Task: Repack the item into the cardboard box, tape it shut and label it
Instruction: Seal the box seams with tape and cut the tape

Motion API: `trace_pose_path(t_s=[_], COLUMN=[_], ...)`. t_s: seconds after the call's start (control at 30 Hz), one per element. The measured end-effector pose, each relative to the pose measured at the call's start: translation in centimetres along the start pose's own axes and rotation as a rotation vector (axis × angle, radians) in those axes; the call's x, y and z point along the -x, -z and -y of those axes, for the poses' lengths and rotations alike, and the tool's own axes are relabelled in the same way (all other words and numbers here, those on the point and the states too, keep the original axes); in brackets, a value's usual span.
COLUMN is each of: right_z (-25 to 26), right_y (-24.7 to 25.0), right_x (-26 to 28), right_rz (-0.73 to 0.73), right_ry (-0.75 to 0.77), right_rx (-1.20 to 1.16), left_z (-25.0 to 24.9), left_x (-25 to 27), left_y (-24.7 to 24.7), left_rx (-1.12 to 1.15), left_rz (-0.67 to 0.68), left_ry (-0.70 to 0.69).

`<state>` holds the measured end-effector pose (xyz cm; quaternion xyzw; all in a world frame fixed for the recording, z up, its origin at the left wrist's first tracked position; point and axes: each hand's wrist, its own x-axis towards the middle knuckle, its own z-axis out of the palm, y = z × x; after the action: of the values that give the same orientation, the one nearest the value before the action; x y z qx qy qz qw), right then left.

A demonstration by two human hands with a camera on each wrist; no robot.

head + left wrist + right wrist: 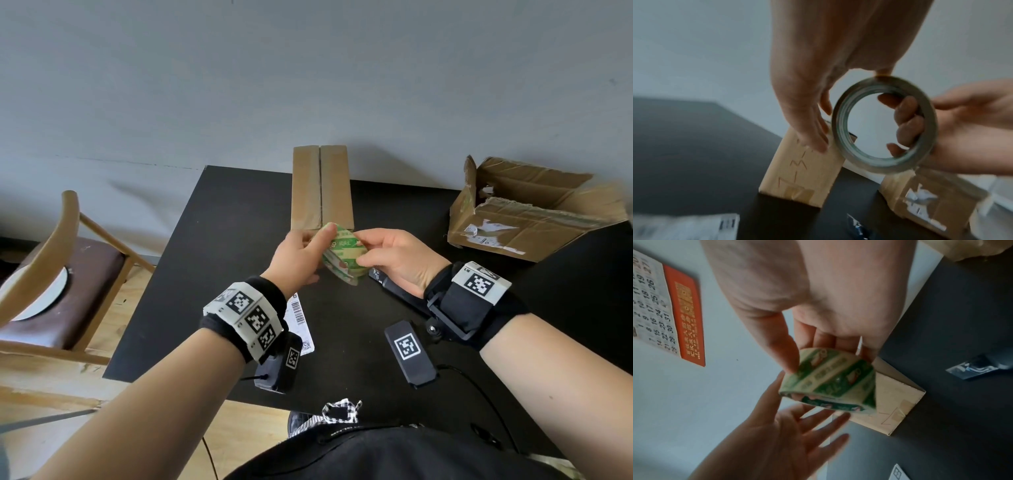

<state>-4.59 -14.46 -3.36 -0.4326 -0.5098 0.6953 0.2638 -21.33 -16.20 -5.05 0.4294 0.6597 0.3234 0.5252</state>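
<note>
Holding the tape roll [343,253] above the black table [205,274] in the head view, I am gripping it with my right hand [397,260], while my left hand [298,255] is touching its near side with straight fingers; the cardboard box [322,188] is standing closed just behind. Looking from my left wrist, my right fingers [908,123] are curling through the roll's hole. Looking from my right wrist, my left palm is lying open beneath the roll, and a calendar [663,308] is hanging on the wall.

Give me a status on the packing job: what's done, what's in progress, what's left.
Done: the cardboard box stands with its flaps folded shut, seam untaped. In hand: the right hand grips the tape roll, fingers through its core; the left hand touches the roll with straight fingers. Left: taping the seam, then applying the label lying on the table.
</note>
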Motion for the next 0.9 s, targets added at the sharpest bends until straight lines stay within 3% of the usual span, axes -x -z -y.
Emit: trace_pose_path(t_s=[0.07, 0.13, 0.23, 0.43, 0.57, 0.7, 0.9], right_z=[-0.1, -0.2, -0.2, 0.3, 0.6, 0.6, 0.2], right_y=[0.1, 0.0, -0.1, -0.8, -1.2, -1.5, -1.8], right_x=[0.1, 0.1, 0.1, 0.4, 0.5, 0.5, 0.5], right_rz=[-0.037, -0.076, -0.131, -0.185, -0.170, -0.189, -0.140], right_ry=[0.010, 0.031, 0.063, 0.073, 0.086, 0.074, -0.020], right_rx=[0.068, 0.142, 0.198, 0.220, 0.407, 0.592, 0.736], left_z=[0.0, -0.2, -0.1, 0.3, 0.1, -0.4, -1.6], left_x=[0.2, 0.7, 1.2, 1.5, 1.7, 1.7, 2.1], left_y=[0.2, 0.4, 0.0, -0.9, -1.2, -1.3, -1.3], left_rx=[-0.258, -0.378, -0.486, -0.651, -0.827, -1.092, -1.358], left_rz=[-0.213, -0.262, -0.228, -0.367, -0.442, -0.423, -0.250], left_ry=[-0.255, -0.451, -0.574, -0.776, -0.828, -0.740, -0.622])
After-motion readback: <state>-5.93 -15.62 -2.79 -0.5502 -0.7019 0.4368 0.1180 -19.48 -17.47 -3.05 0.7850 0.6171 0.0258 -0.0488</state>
